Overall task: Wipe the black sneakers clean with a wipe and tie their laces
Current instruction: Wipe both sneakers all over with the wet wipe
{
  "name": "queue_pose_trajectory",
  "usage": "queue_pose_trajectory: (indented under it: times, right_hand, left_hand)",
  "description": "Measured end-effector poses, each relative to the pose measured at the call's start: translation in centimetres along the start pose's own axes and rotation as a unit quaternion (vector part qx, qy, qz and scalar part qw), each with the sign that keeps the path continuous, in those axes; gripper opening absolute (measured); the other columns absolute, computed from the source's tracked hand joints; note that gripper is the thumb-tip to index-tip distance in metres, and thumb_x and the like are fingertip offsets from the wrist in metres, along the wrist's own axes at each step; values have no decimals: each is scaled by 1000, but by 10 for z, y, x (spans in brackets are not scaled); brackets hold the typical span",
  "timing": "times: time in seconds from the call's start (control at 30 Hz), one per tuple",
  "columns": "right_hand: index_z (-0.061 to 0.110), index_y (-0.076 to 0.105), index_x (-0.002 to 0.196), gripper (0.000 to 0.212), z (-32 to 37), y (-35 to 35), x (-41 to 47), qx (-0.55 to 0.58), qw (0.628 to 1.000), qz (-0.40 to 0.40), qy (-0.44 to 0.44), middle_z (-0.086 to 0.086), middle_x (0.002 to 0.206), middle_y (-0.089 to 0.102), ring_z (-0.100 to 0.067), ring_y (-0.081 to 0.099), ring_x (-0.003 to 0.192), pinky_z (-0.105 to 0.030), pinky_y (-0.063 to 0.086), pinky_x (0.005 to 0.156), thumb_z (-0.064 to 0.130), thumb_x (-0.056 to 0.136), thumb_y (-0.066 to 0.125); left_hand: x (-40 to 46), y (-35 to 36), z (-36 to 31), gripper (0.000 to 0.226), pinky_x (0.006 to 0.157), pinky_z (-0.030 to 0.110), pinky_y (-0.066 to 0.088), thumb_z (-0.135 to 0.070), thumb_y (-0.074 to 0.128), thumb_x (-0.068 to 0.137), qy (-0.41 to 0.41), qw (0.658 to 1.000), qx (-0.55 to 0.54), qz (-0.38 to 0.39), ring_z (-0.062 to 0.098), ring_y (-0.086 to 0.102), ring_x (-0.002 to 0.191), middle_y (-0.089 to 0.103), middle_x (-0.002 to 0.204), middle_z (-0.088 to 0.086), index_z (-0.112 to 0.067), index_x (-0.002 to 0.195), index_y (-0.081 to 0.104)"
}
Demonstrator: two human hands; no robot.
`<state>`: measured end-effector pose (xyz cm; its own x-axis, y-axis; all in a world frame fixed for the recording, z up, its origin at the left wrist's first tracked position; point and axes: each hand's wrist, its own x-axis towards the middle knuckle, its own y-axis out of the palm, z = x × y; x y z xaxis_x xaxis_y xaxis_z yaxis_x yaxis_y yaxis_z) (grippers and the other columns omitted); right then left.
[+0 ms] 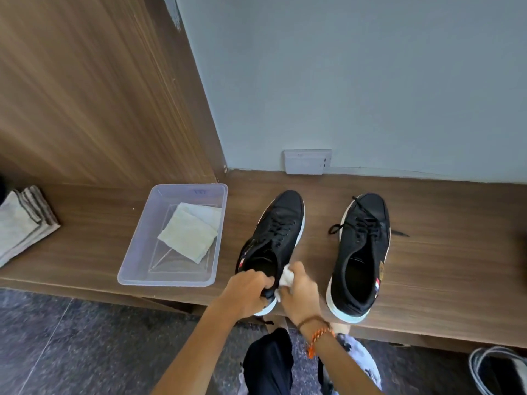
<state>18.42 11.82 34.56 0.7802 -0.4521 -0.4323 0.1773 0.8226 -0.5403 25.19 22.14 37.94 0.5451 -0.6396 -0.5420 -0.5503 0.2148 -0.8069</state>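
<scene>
Two black sneakers with matte fabric uppers and thick white rubber soles stand on a long wooden bench (427,266) whose brown veneer shows fine grain, toes pointing at the pale grey wall (370,81). The left sneaker (273,238) is tilted slightly onto its side, and the left hand (248,292) grips its heel end, fingers curled over the collar into the dark opening. Close beside it, the right hand (299,286) holds a crumpled white wipe (286,277), bunched into a soft wad and pressed against the heel side of that same shoe near the sole; the two hands sit almost touching. A beaded orange bracelet (318,337) and a thin brown cord circle the right wrist. The right sneaker (360,258) stands flat and apart, its thin black laces (342,226) loose and trailing off both sides onto the wood. Left of the held shoe sits a shallow rectangular tray (134,263) of clear, frosted plastic with rounded corners, holding two folded cream cloths (189,233) of nubby weave. Further left lies a stack of folded grey towels (22,223) with dark striped edges. A white rectangular wall plate (307,161) sits just above the bench. The floor (71,337) below is speckled dark stone.
</scene>
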Motion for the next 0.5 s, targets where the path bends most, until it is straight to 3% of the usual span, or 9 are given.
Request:
queue_pose_trajectory:
  times: [0.07,0.17,0.2,0.27,0.3,0.33,0.4,0.47,0.5]
  right_hand:
    - [17,48,93,19,-4,7,11,27,999,-28,-17,-18,94,65,-36,61,96,-29,41,70,2,82,52]
    - [10,57,99,13,2,-7,53,18,993,-119,9,-24,100,66,-40,59,98,-35,44,74,9,86,53]
    - [7,57,106,20,6,-14,64,0,991,-134,9,-24,103,64,-41,58,100,-37,45,77,10,88,51]
    - [6,58,114,29,17,-19,71,-65,986,-134,-72,-23,105,61,-39,57,98,-37,44,78,4,87,48]
    - [7,61,113,32,23,-18,66,-93,978,-115,-145,-21,103,60,-38,57,95,-37,45,77,2,85,47]
    - [8,64,108,32,25,-15,59,-116,963,-93,-225,-19,98,61,-36,58,90,-38,48,74,1,82,47]
    - [9,68,96,31,19,-11,51,-162,930,-49,-326,-16,88,63,-35,61,80,-42,56,60,3,72,49]
    - [11,68,98,29,18,-20,71,-191,926,-40,-324,-16,93,63,-35,61,84,-44,56,63,5,76,51]
    - [12,67,103,28,18,-25,85,-206,933,-51,-290,-15,98,61,-34,59,91,-43,55,69,5,81,52]
  left_hand:
    - [5,2,7,22,85,32,45,-15,54,87,0,997,-80,7,32,56,110,64,111,13,-7,107,60]
    - [13,1,12,10,72,27,40,-15,61,83,-1,987,-156,48,32,58,95,60,85,12,-4,85,59]
    - [17,-1,12,19,77,27,42,-21,63,83,-20,979,-190,69,29,58,98,60,90,11,-4,91,59]
    - [27,-1,10,55,98,30,41,-33,60,86,-90,943,-307,94,26,49,122,54,128,11,-3,130,46]
    - [33,0,8,59,97,28,40,-32,58,88,-136,902,-402,77,24,48,124,51,131,10,-4,136,39]
    - [37,0,5,53,87,26,43,-26,56,90,-179,830,-526,46,24,52,114,56,122,11,-2,135,41]
    - [45,3,-1,33,68,25,45,-8,51,90,-228,629,-743,-9,22,57,85,61,92,11,1,122,52]
    - [49,8,-4,22,68,28,46,-6,50,89,-225,460,-855,-79,22,57,80,61,87,11,-3,109,59]
    - [51,10,-5,18,70,30,47,-10,50,89,-208,409,-882,-109,23,57,82,61,90,11,-5,104,58]
